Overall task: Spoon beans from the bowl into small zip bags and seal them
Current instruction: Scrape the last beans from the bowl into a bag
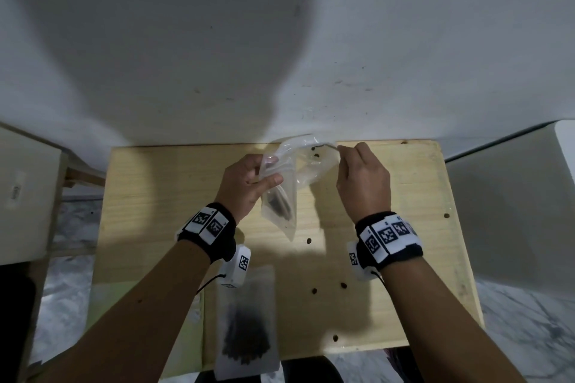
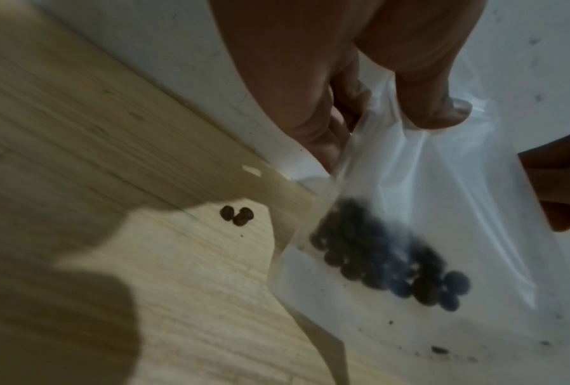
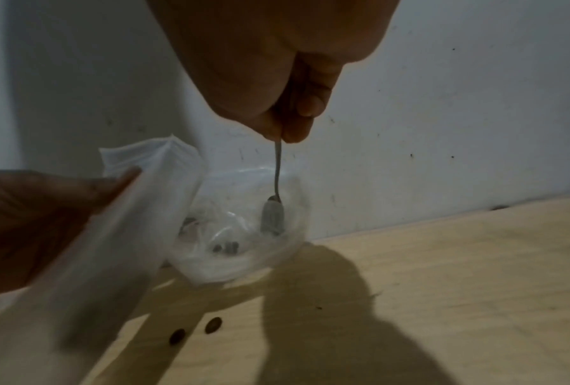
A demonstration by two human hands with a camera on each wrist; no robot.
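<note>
My left hand point(image 1: 249, 180) pinches the upper part of a clear zip bag point(image 1: 280, 211) held above the wooden table point(image 1: 174, 196). The left wrist view shows a small heap of dark beans point(image 2: 385, 260) low in that bag point(image 2: 442, 182), with my thumb and fingers point(image 2: 425, 91) on its upper edge. My right hand point(image 1: 354, 165) pinches the thin handle of a metal spoon point(image 3: 277, 166). The spoon's head point(image 3: 272, 216) stands inside a clear plastic bowl point(image 3: 244, 260) at the table's far edge, next to the bag's mouth. A few beans point(image 3: 226, 247) lie in the bowl.
Another zip bag with beans point(image 1: 245, 326) lies flat near the table's front edge. Loose beans point(image 1: 309, 240) are scattered on the wood, two of them point(image 3: 212, 325) close in front of the bowl. A white wall point(image 1: 373, 40) rises right behind the table.
</note>
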